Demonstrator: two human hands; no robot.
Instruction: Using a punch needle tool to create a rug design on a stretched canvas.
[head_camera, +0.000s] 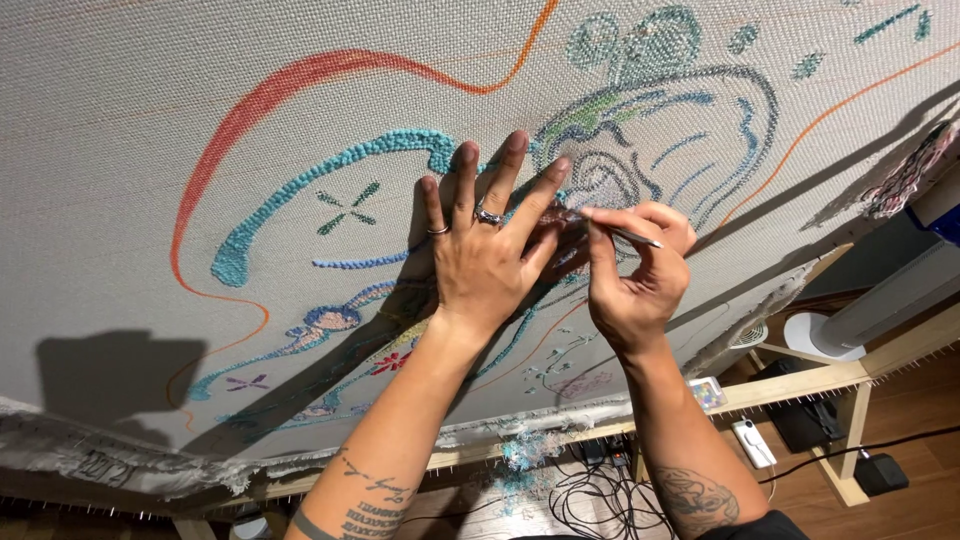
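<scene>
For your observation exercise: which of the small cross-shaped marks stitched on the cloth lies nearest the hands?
The dark green cross, just left of the left hand; the purple cross sits lower, near the cloth's edge.

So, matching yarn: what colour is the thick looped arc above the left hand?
Teal tufted arc, clearest in the head view.

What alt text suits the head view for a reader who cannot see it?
A left hand presses flat on a stretched tufting cloth with turquoise yarn lines, while the right hand pinches a thin metal tool beside it. A wooden frame edges the cloth.
</scene>
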